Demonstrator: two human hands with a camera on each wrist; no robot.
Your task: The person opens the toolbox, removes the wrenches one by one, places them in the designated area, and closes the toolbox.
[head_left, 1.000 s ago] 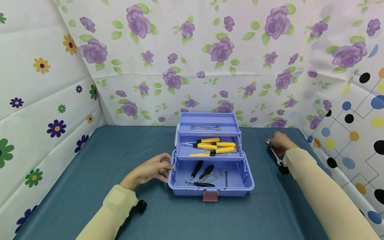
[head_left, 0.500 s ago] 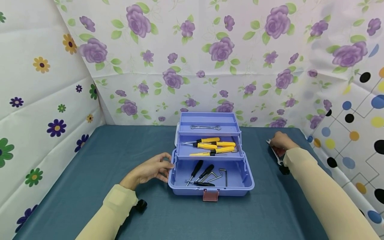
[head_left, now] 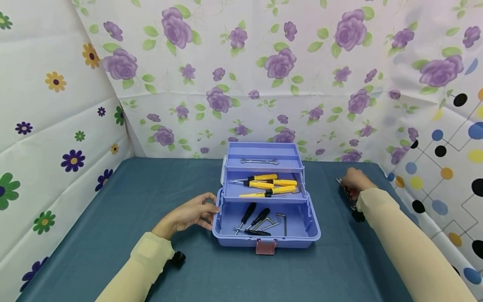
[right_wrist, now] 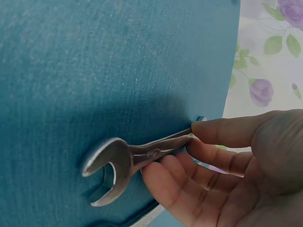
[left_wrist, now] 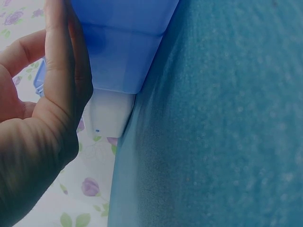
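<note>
My right hand [head_left: 356, 181] pinches a silver open-end wrench [right_wrist: 151, 153] between thumb and fingers, low over the dark cloth at the right. Its open jaw points away from the hand in the right wrist view. Part of a second wrench [right_wrist: 147, 218] lies on the cloth beneath. My left hand [head_left: 190, 213] touches the left rim of a purple-blue toolbox [head_left: 266, 242]. In the left wrist view its fingers [left_wrist: 60, 61] lie fairly straight beside the box wall. The tiered toolbox stands open, with another wrench [head_left: 260, 161] in its top tray.
Yellow-handled screwdrivers [head_left: 277, 190] fill the middle tray. Black-handled screwdrivers [head_left: 260, 216] and several hex keys [head_left: 285, 225] lie in the bottom compartment. A flowered curtain [head_left: 256, 117] hangs behind the table, and a dotted one [head_left: 441, 184] borders the right side.
The wrench at my right hand has tilted and shows darker, with the hand barely moved. My left hand stays at the toolbox rim. The head view has shifted slightly.
</note>
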